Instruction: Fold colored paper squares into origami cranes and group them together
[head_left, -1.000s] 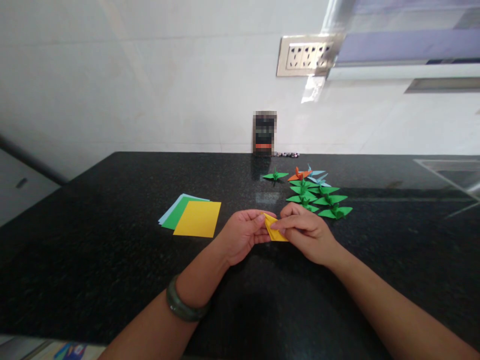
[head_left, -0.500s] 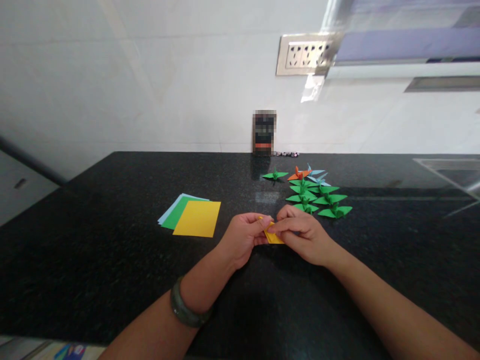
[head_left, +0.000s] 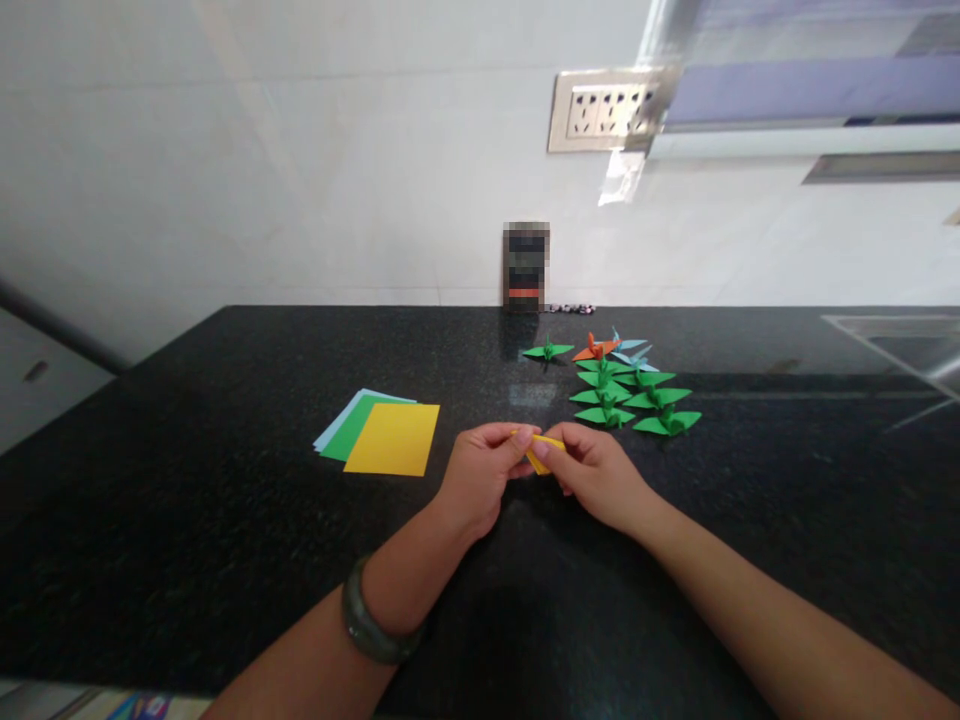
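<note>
My left hand (head_left: pixel 484 475) and my right hand (head_left: pixel 596 475) meet over the black countertop (head_left: pixel 187 500), both pinching a small folded yellow paper (head_left: pixel 541 452) between thumbs and fingertips. Most of the paper is hidden by the fingers. A green bangle (head_left: pixel 367 625) sits on my left wrist. A stack of flat sheets, yellow on top (head_left: pixel 391 438) with green (head_left: pixel 346 430) and light blue beneath, lies just left of my left hand. Several folded paper cranes, mostly green (head_left: pixel 634 400), with one orange (head_left: pixel 592 350) and a light blue one (head_left: pixel 634 352), lie just beyond my right hand.
A blurred dark object (head_left: pixel 525 265) stands against the white wall at the back of the counter. A socket panel (head_left: pixel 604 110) is mounted on the wall above. A sink edge (head_left: pixel 892 335) shows at the far right.
The yellow paper has been folded narrower and lifted slightly; less of it shows between my fingers. My hands have shifted a little leftward and closer together.
</note>
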